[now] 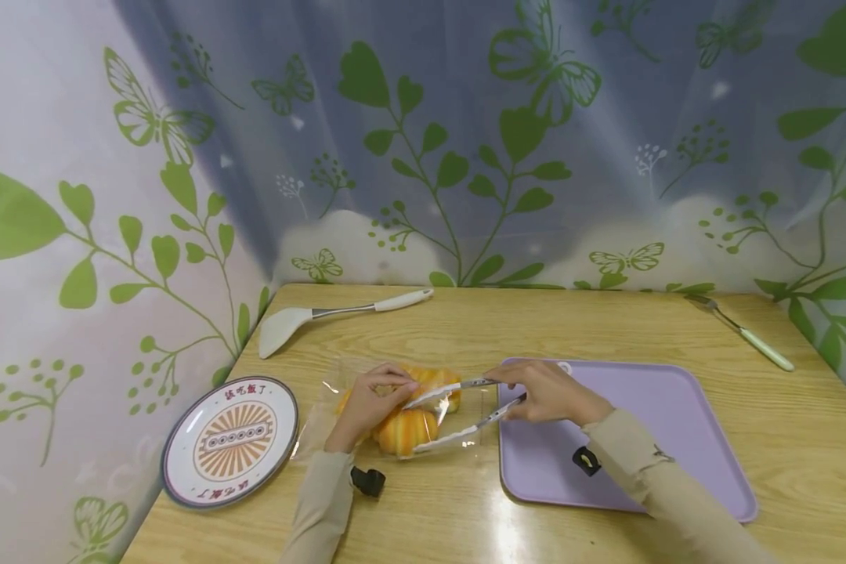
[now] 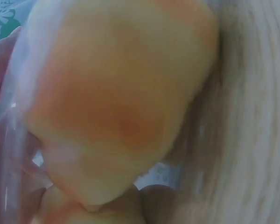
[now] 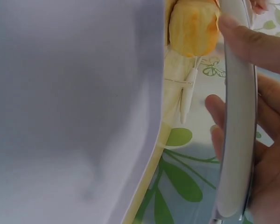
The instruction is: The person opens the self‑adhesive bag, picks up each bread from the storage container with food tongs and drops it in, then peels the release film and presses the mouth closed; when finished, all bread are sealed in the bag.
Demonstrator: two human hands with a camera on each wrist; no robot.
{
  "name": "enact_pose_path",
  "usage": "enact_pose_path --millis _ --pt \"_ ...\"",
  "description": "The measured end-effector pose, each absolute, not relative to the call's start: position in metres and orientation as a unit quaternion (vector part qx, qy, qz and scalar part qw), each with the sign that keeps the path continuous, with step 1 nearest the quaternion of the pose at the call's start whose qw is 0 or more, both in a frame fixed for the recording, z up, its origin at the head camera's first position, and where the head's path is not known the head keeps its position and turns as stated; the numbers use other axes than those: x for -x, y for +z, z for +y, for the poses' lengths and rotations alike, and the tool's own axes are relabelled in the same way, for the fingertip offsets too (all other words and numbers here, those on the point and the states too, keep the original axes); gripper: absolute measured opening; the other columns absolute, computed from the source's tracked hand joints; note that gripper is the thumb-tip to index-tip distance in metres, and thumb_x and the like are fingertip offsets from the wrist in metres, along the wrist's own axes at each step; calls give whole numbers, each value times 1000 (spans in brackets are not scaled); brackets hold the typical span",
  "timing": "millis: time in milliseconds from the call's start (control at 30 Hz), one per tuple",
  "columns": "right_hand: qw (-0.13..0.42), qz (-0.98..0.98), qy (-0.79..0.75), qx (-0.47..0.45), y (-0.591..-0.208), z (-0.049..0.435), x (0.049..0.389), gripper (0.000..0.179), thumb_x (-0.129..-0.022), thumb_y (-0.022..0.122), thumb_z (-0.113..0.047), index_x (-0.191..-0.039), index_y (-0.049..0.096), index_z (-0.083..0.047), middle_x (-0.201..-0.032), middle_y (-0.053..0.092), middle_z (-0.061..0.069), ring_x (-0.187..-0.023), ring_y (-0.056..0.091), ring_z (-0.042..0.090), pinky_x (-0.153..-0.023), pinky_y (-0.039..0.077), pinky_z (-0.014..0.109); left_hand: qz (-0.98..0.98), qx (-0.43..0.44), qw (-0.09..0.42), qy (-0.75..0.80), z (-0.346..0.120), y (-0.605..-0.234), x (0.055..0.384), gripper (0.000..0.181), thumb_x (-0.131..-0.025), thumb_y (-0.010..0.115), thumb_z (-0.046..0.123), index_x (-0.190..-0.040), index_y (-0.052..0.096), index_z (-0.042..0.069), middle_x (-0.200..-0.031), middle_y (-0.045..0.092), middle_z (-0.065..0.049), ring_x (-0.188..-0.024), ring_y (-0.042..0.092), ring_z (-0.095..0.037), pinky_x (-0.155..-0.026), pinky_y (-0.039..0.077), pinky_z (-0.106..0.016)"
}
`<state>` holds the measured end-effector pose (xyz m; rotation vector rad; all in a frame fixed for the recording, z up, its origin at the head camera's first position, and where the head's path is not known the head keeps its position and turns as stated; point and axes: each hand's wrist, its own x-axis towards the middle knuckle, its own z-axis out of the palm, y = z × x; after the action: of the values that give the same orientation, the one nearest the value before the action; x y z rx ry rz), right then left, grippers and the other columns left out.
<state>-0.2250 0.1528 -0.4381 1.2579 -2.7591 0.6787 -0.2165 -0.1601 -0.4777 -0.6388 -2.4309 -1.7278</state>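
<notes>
I grip the pair of metal tongs with white scalloped tips (image 1: 458, 411) in my right hand (image 1: 546, 392), fingers curled round both arms, the tips spread at the mouth of the clear crinkly plastic bag (image 1: 324, 415). My left hand (image 1: 370, 407) pinches the bag's top edge, holding it against the orange-and-yellow striped buns (image 1: 405, 429) inside. The bag lies on the bench between the plate and the tray, near the front edge.

To do this well, I judge the left hand should keep the opening taut and lifted so the tips slide in without snagging film, and the squeeze on the nearer bun should be gentle, taken across its widest part; soft bread would dent or tear under a hard pinch.

The pale wooden bench (image 1: 606, 329) carries a lilac rectangular plastic tray (image 1: 677, 423) just right of the bag, a round white plate with an orange sunburst pattern (image 1: 230, 441) to the left, a white spatula with a steel neck (image 1: 324, 315) at the back, and a fork with a pale green handle (image 1: 743, 333) at the far right. Curtains printed with green leaves and butterflies (image 1: 465, 157) close the space in behind and at both sides.
</notes>
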Motion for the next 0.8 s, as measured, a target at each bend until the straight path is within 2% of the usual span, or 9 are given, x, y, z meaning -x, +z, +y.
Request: enact_pose_path --millis 167,433,567,800 --pt "-4 -895 209 -394 -437 151 225 62 -71 85 -19 -128 64 -6 -118 69 9 -87 69 21 -69 56 28 -799 200 40 -566 -160 -480 217 11 -86 74 10 -91 77 0 -98 70 -14 -92 59 -4 -85 50 -23" --pt "-10 -916 203 -347 -435 177 221 70 -74 84 -20 -136 56 -4 -134 61 18 -103 69 30 -85 57 47 -796 197 39 -570 -162 -483 217 10 -87 73 10 -90 77 2 -96 70 -13 -89 57 -5 -83 49 -24" --pt "5 -926 209 -316 -433 199 216 70 -74 84 -19 -137 56 -6 -132 62 16 -103 68 29 -81 56 46 -795 194 33 -574 -162 -482 217 12 -88 72 12 -93 77 2 -96 70 -12 -89 57 -5 -85 49 -25" --pt "30 -945 223 -235 -431 243 194 72 -74 83 -23 -137 55 -3 -121 67 20 -92 68 30 -62 49 31 -808 173 35 -562 -162 -482 218 12 -87 73 10 -95 77 1 -96 70 -14 -88 56 -1 -87 49 -26"
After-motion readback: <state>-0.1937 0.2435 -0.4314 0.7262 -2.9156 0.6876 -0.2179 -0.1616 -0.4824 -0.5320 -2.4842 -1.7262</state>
